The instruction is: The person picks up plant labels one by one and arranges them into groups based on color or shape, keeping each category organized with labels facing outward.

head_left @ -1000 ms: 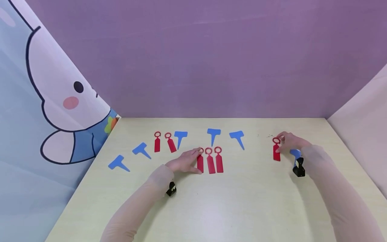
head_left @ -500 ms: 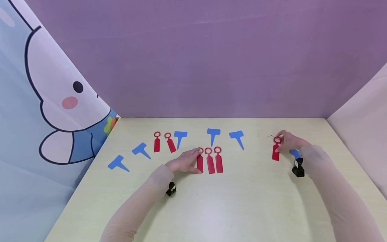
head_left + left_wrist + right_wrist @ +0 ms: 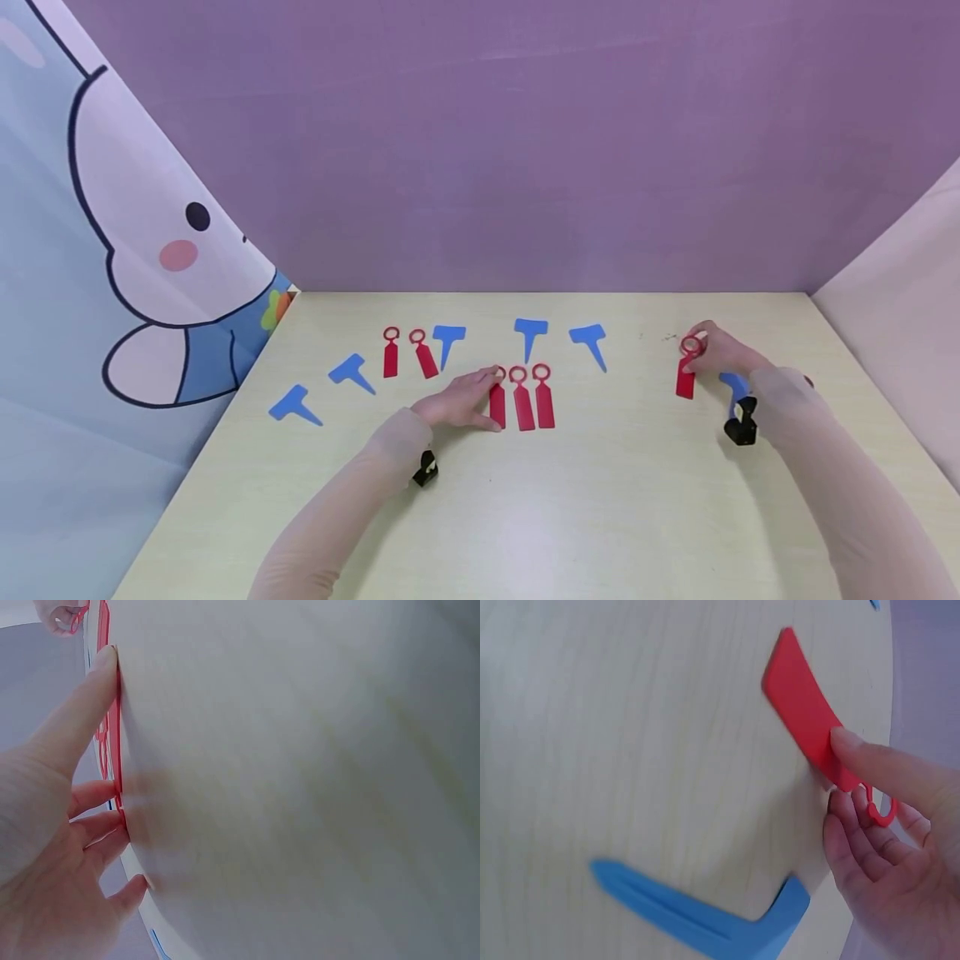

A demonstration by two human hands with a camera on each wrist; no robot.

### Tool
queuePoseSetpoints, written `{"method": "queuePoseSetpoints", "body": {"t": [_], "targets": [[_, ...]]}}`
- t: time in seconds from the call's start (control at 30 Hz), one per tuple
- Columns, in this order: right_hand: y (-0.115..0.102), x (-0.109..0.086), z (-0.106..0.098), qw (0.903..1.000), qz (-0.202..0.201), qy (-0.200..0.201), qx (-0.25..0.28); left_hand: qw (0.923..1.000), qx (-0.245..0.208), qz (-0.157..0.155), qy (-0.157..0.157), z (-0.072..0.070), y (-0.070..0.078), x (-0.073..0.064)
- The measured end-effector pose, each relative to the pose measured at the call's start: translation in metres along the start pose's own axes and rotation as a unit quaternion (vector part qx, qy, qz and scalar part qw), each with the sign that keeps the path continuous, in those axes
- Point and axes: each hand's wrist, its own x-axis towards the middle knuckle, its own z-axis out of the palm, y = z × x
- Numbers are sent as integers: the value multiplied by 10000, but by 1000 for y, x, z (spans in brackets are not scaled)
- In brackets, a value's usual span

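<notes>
On the table, the left hand (image 3: 456,400) rests with spread thumb and fingers against the left edge of a red ring-topped tag (image 3: 497,408). Two more such tags, one in the middle (image 3: 523,408) and one on the right (image 3: 544,406), lie beside it in a row. Over at the right, the right hand (image 3: 722,350) pinches another red tag (image 3: 799,701) between thumb and fingers, near its ring end; the tag is tilted off the table. A blue T-shaped plant label (image 3: 690,911) lies below the right hand, partly hidden by the wrist in the head view.
Two red tags, a left one (image 3: 391,361) and a right one (image 3: 427,360), lie at the back left. Several blue T-shaped labels lie around, among them one at back centre (image 3: 530,331) and one at far left (image 3: 292,403). A purple wall (image 3: 547,167) bounds the table's back.
The red tag in the right hand has tilted slightly, its ring end shifting up and to the right. The left hand and the tags beside it stay where they were.
</notes>
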Motion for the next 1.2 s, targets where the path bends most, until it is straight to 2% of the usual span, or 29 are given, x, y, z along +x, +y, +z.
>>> {"method": "queuePoseSetpoints", "body": {"t": [0.17,0.33,0.47,0.67,1.03,1.2], "targets": [[0,-2,1,9992,-134,166,329,10000,-26,-16,5,1,0,1],[-1,-5,1,9968,-94,253,746,10000,52,11,13,2,0,2],[2,-4,1,9921,-7,262,1228,10000,81,3,5,2,0,3],[-3,-5,2,9819,-99,154,1886,10000,68,-19,-5,1,0,3],[-27,-5,15,9660,-595,-18,2515,9999,87,-77,-40,1,0,3],[-40,-2,24,9671,-624,-114,2464,9999,113,-104,-42,2,-1,3]]}}
